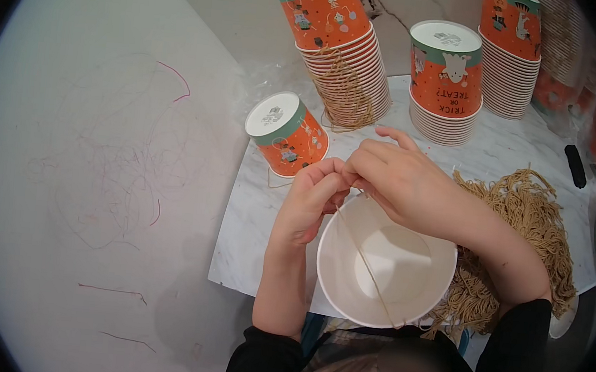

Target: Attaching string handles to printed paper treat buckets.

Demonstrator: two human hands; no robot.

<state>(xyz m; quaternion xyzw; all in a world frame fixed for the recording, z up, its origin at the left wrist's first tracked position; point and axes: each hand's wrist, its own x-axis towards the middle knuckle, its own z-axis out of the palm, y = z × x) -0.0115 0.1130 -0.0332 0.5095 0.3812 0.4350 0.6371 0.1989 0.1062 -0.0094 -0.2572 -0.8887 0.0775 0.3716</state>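
A paper bucket (335, 253) with a white inside stands in front of me, its opening facing up. One thin tan cord (369, 269) stretches across that opening, from the near rim to my fingers at the far rim. My left hand (311, 198) is closed in a pinch on the cord by the far left rim. Pressed against it, my right hand (398, 180) reaches over the bucket with its thumb and fingers pinched at the same spot. Fingers cover the cord's end and part of the rim there.
An upside-down orange and green bucket (289, 136) sits at the left. Behind stand a left stack (343, 69), a middle stack (446, 85) and a right stack (510, 70). Tan cords (526, 213) heap beside my right arm, near a black object (575, 166). A scribbled wall (101, 169) borders the table.
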